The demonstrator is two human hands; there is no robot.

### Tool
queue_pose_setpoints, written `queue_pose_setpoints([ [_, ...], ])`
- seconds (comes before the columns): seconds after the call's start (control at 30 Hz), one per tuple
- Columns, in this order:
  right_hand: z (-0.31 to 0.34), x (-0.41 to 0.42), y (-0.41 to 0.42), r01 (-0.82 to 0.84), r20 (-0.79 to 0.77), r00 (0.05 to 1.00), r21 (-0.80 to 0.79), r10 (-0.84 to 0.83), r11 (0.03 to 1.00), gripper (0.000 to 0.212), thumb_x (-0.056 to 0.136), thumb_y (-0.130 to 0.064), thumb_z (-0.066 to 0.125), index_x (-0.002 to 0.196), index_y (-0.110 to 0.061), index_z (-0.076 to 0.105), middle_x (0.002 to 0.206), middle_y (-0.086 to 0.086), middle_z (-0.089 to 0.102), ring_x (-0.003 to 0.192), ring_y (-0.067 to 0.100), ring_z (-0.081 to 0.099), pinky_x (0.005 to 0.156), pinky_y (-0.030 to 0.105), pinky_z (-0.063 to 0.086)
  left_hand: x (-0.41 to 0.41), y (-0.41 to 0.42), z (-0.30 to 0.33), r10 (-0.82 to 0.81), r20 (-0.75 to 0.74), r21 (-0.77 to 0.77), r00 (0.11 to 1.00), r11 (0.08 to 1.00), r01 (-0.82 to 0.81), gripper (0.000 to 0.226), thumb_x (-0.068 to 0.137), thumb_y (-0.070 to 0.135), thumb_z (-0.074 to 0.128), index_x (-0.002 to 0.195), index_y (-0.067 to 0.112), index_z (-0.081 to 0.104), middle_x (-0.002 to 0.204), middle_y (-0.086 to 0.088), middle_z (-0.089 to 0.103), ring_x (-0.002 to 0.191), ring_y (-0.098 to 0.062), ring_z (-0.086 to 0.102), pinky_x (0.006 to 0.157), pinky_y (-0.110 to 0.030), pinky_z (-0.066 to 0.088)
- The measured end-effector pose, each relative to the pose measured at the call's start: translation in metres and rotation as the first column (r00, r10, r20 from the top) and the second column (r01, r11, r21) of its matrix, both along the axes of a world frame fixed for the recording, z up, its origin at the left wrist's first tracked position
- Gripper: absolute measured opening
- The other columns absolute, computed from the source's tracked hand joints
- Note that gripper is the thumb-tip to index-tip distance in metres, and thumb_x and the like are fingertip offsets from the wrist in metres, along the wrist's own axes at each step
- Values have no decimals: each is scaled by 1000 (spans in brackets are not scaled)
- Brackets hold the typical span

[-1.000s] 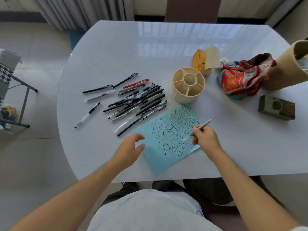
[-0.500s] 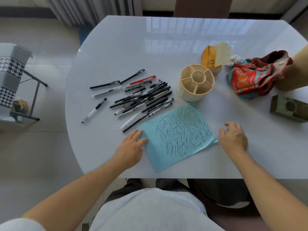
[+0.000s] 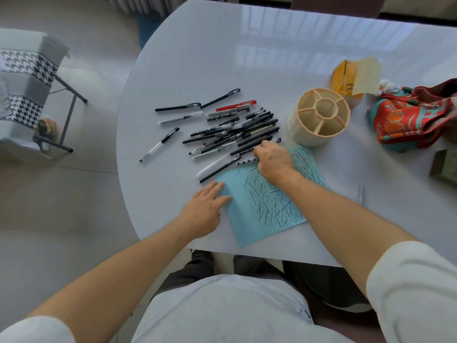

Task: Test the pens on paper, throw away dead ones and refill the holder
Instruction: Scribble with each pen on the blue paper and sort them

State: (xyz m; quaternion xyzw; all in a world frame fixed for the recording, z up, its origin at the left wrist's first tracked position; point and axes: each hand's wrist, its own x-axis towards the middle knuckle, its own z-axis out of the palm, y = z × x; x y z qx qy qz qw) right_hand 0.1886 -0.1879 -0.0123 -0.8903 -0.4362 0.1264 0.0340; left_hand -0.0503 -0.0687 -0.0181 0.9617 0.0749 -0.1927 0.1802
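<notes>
**Pens heaped left of the holder, right hand at the pile's near edge**

Pens (image 3: 235, 129) are spread in a loose heap on the white table (image 3: 197, 58), left of the beige holder (image 3: 319, 117) and just beyond the blue paper (image 3: 262, 214). Most are black or clear-barrelled; one red pen (image 3: 236, 105) lies at the far side of the heap. A few are set apart to the left, among them a clear pen with a black cap (image 3: 159, 144) lying on its own. The holder stands upright, and its round compartments are seen empty from above.

The paper is laid flat near the table's near edge and is covered with short dark strokes and a few red ones. Its left corner is pressed down by the left hand (image 3: 205, 206), which is held flat with fingers extended and nothing grasped.

The right hand (image 3: 274, 160) is reached across the paper to the near right end of the heap. Its fingers are curled down onto the pens there, beside a black-and-white patterned pen (image 3: 246, 161); whether one is actually pinched cannot be told, since the fingertips are hidden by the hand itself.

To the right of the holder, a yellow carton (image 3: 343, 80) and a red patterned cloth bag (image 3: 415, 115) are seen. A thin pale pen (image 3: 361, 195) lies alone on the table to the right of the paper.
</notes>
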Motion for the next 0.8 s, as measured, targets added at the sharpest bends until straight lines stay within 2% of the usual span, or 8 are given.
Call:
queue_pose_setpoints([
  [0.13,12,1,-14,56,-51,998,164,-48,985,22,85,-5,59,105,-9,69,101,8,61,85,28,58,67,34,46,0,-1,1,-7,8,-8,1000,1000,7,56,92,23,53,146,30,42,164,-8,19,152,-29,8,122,-46,19],
  [0.23,27,-20,-30,329,-333,918,340,-215,881,9,86,-12,65,95,-12,66,94,4,65,79,23,65,66,35,54,-2,-4,4,52,93,-41,994,998,-48,49,92,26,56,141,27,50,156,-7,34,148,-30,20,119,-46,25],
  [0.33,34,-61,-39,683,-793,543,225,-278,695,3,91,-13,68,93,-11,66,81,10,72,72,24,74,66,39,63,-5,-14,10,310,180,-251,934,932,-261,41,96,34,56,135,25,53,135,3,54,128,-17,42,108,-37,38],
  [0.4,33,-88,-42,772,-916,342,146,-209,619,2,95,-8,67,94,-6,68,77,11,74,68,29,73,65,41,63,0,-19,16,444,18,-460,896,800,-386,37,97,41,53,133,31,52,116,13,61,103,-5,55,92,-26,45],
  [0.5,29,-115,-45,815,-960,229,97,-163,572,15,100,-10,63,88,-6,72,75,13,74,67,30,71,65,39,61,8,-21,23,469,-141,-596,872,664,-453,13,99,38,52,104,32,63,80,10,67,69,-4,59,69,-27,47],
  [0.63,22,-123,-41,864,-948,225,87,-225,496,20,99,-17,66,83,-6,73,68,7,71,57,18,64,53,31,52,13,-13,23,439,-85,-488,894,764,-422,16,97,32,58,82,26,59,70,5,60,67,-15,54,65,-36,46],
  [0.73,20,-99,-38,969,-935,145,69,-324,236,23,100,-22,63,84,-6,70,64,0,69,53,10,60,48,24,48,5,0,17,482,-19,-403,876,798,-448,20,96,30,60,79,21,56,67,7,55,66,-18,51,60,-33,40],
  [0.8,21,-77,-43,962,-910,203,117,-363,245,21,101,-22,62,86,-11,71,69,1,73,61,11,67,55,24,55,-8,8,12,470,10,-332,882,834,-441,21,96,32,59,79,20,56,70,8,56,70,-20,53,60,-32,38],
])
